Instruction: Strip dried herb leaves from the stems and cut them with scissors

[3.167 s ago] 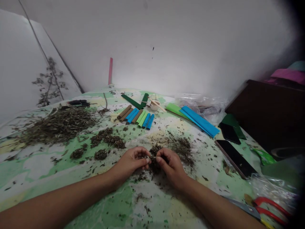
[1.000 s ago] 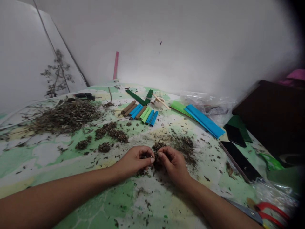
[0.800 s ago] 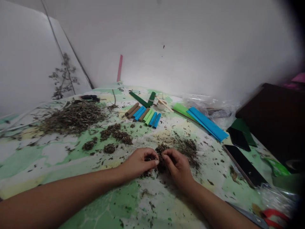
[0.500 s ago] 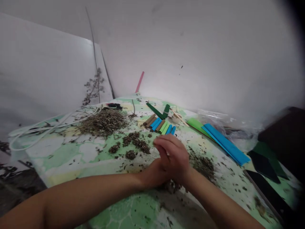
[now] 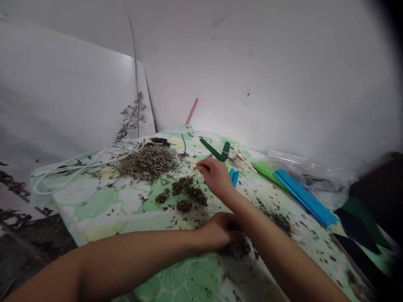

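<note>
My right hand (image 5: 215,174) reaches over the table with its fingertips pinched at the end of a thin pale stick (image 5: 193,162). It covers most of the row of small rolls; two blue rolls (image 5: 234,178) show beside it. Nearer to me, my left hand (image 5: 220,230) is curled low over loose dried leaves (image 5: 236,250). My right forearm hides part of its fingers, and whatever they hold is out of sight. Small clumps of dried leaves (image 5: 190,191) lie just beyond the left hand.
A heap of dry stems (image 5: 147,161) and a white cable (image 5: 47,191) lie on the left. Dark green strips (image 5: 217,152) are at the back. Folded blue sheets (image 5: 307,199), light green sheets (image 5: 266,170), clear plastic (image 5: 327,184) and a dark flat object (image 5: 355,256) lie right.
My hands were together and have parted. The right hand has moved forward to the rolls and the pale stick; the left stays low by the leaves. The view has shifted slightly.
</note>
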`<state>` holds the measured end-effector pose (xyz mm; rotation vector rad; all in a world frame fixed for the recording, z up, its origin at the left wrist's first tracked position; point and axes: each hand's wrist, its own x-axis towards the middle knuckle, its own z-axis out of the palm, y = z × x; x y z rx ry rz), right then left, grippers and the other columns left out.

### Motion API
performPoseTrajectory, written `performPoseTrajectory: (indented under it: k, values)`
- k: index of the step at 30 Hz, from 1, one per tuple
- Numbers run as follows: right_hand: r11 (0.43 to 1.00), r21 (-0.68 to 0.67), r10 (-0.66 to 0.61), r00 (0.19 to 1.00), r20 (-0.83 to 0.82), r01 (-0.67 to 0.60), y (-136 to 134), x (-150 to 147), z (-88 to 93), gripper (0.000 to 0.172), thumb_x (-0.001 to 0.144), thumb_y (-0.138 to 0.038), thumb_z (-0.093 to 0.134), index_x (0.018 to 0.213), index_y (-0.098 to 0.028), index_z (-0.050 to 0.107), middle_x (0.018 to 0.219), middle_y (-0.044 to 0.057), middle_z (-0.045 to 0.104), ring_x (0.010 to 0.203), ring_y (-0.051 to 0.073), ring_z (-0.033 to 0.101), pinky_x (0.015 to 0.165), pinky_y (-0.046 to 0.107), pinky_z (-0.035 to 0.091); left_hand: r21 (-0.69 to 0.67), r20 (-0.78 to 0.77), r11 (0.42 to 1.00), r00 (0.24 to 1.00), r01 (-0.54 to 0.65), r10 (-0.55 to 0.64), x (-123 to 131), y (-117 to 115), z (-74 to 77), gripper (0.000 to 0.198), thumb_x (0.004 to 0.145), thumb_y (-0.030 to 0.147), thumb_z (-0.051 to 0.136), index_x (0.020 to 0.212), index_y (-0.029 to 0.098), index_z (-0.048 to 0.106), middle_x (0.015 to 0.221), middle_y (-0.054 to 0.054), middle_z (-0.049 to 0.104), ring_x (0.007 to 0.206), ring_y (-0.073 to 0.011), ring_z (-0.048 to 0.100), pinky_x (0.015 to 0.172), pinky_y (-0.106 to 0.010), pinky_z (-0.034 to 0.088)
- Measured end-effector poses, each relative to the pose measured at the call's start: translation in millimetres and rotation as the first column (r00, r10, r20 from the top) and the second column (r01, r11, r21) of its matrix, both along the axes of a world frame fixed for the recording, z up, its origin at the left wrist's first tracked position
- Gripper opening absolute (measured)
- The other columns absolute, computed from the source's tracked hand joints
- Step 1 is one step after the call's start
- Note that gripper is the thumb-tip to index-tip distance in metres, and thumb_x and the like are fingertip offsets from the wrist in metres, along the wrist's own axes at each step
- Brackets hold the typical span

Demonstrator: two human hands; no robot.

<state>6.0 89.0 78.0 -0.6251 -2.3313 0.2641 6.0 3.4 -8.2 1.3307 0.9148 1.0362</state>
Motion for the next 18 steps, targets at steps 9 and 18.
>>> performPoseTrajectory:
  k: [9,18]
  values:
    - [0.951,-0.173,-0.274,0.958,-0.086,0.257,-57,150,-56.7,0.012,0.083,-0.019,0.053,0.078,-0.02,0.063,0.073,0.003,0.064,0.069,0.017,0.059,0.063,0.028,0.044,-0.18,0.113,0.984,0.993,0.009,0.011,-3,0,9.6,0.012,0.067,0.018,0.061,0.079,0.013,0.061,0.062,0.001,0.06,0.055,-0.0111,0.053,0.059,-0.026,0.041]
    - [0.969,-0.192,-0.16,0.987,-0.013,0.154,-72,169,-78.9,0.012,0.085,-0.019,0.049,0.085,-0.018,0.061,0.076,0.005,0.059,0.073,0.017,0.053,0.065,0.029,0.041,-0.252,0.101,0.968,0.995,0.003,0.023,-4,-3,9.1,0.029,0.068,0.025,0.066,0.093,0.014,0.055,0.066,0.001,0.059,0.058,-0.0099,0.055,0.056,-0.024,0.04]
